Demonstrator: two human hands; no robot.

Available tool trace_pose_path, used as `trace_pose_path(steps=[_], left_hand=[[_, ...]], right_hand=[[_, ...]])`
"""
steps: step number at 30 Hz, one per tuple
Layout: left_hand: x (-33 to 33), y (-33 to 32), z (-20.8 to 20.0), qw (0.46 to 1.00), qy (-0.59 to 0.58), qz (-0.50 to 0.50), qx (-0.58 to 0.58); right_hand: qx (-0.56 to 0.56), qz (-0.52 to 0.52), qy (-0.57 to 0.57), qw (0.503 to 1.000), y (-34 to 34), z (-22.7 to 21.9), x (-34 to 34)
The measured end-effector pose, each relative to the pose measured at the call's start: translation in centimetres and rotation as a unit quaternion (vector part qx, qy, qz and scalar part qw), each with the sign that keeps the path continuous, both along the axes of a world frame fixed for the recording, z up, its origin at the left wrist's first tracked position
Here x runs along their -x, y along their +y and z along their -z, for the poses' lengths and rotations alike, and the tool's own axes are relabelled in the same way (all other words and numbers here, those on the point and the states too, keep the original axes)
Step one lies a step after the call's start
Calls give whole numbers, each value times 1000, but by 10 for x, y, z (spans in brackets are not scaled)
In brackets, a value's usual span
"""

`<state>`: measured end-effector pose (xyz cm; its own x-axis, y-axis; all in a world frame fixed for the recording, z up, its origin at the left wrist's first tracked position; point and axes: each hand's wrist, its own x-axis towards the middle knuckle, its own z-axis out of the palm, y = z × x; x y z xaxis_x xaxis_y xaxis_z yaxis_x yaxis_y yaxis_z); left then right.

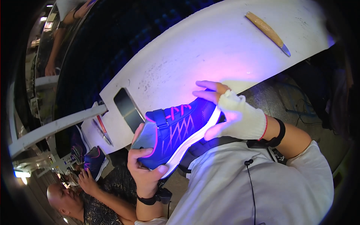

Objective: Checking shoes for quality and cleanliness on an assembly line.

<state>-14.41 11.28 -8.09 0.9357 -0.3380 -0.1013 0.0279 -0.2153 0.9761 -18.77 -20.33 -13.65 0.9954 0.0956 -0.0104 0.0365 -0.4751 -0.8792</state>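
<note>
A dark blue sports shoe (176,131) with pink laces, a strap and a white sole is held between my two hands, lit by violet light. My left hand (146,159) grips the heel, thumb on the sole's edge and fingers around the collar. At the toe, my right hand (228,110) wears a white fingerless glove; its thumb lies by the sole and its fingers reach over the toe. The shoe lies tilted on its side, with its sole toward my body. Fingertips behind the heel are partly hidden.
On the white bench (161,63) lies a wooden-handled knife (266,32) at the far right. A dark rectangular slot (129,108) and a red-handled tool (101,127) are at left. A co-worker (97,198) at lower left holds another blue shoe (93,161).
</note>
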Motion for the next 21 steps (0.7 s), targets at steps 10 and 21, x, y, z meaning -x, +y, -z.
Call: trace_pose_path(steps=[10, 21], left_hand=[[-5, 0, -5, 996, 19, 58, 58], [0, 7, 3, 1000, 3, -6, -25]], right_hand=[[-99, -2, 70, 993, -5, -5, 5], [-240, 49, 51, 968, -7, 7, -8]])
